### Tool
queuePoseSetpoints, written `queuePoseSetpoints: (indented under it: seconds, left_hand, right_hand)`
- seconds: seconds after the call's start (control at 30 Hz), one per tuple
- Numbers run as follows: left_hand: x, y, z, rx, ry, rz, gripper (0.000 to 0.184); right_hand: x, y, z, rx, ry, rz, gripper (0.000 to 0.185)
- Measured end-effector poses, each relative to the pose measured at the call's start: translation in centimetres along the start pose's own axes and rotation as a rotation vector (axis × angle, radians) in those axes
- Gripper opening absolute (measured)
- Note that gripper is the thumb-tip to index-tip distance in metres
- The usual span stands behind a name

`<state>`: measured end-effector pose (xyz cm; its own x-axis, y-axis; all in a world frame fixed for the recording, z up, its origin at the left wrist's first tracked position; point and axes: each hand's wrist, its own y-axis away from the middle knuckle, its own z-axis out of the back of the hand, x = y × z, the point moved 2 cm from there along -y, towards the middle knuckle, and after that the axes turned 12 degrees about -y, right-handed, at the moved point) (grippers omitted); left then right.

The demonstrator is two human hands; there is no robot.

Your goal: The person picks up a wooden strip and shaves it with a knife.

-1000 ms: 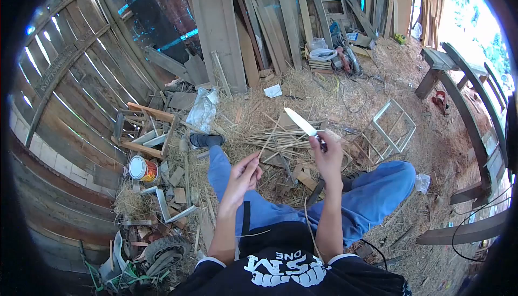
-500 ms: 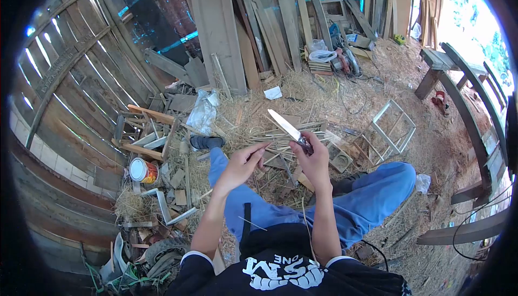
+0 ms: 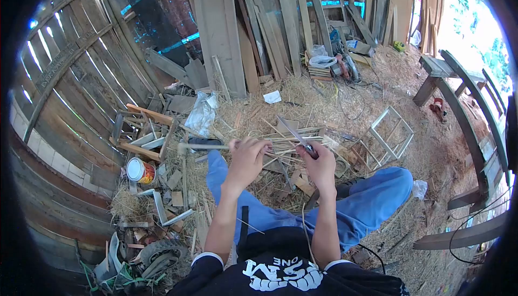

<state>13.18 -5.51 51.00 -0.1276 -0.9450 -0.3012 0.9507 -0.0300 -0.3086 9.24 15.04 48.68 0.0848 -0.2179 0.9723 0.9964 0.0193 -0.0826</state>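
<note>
Stick, blurred, gripped in closed fingers of left hand, jutting leftward from them. Right hand: fingers closed round knife, blade pointing away. Other sticks heaped just beyond fingers; finished or unworked, cannot tell.

Looks like a rough wood workshop / shed: slatted timber wall w/ daylight thru the gaps, long boards leaning at the back, a circular-saw-type power tool on the ground nr them. Floor = bare earth covered w/ shavings & offcuts. Also a paint-type can, a wooden frame, sticks in a loose heap, plus an open side, R, w/ greenery outside.
</note>
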Motion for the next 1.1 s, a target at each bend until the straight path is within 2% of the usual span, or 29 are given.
queuePoseSetpoints:
  seconds: [0.1,0.2,0.23,0.33,0.43,0.53,0.63,0.67,0.9,1.1]
  left_hand:
    - [-0.7,-0.6,-0.4,-0.102,-0.171,-0.010,0.014]
    - [-1.8,-0.7,-0.4,-0.286,-0.265,0.063,0.016]
    - [-2.2,-0.8,-0.4,-0.360,-0.274,0.102,0.019]
    - [-3.0,-0.8,-0.5,-0.598,-0.096,0.231,0.030]
    - [-1.8,-0.5,-4.8,-0.658,0.632,0.523,0.041]
    - [-3.5,-0.3,-6.7,-0.504,1.186,0.607,0.039]
    - [-4.6,-0.2,-7.0,-0.259,1.349,0.537,0.035]
    - [-5.3,-0.2,-6.9,-0.356,1.343,0.565,0.030]
    - [-3.9,0.2,-7.1,-0.432,1.295,0.507,0.024]
    - [-4.5,0.4,-6.2,-0.377,1.344,0.468,0.022]
  right_hand:
    - [-3.1,-0.9,0.4,0.139,-0.031,0.053,0.026]
    - [-4.7,-1.4,0.0,0.254,-0.326,-0.069,0.025]
    - [-4.5,-1.3,0.1,0.218,-0.425,-0.106,0.025]
    - [-3.5,-0.8,-0.6,0.121,-0.627,-0.187,0.025]
    - [-3.2,-0.8,-1.4,0.081,-0.669,-0.200,0.023]
    - [-3.2,-0.7,-2.4,0.097,-0.763,-0.219,0.020]
    - [-2.7,-0.5,-2.8,0.139,-0.829,-0.233,0.020]
    - [-2.3,-0.4,-2.8,0.161,-0.844,-0.244,0.020]
    - [-1.4,0.1,-2.2,0.410,-0.655,-0.245,0.023]
    - [-0.9,-0.1,-0.7,0.305,-0.508,-0.131,0.034]
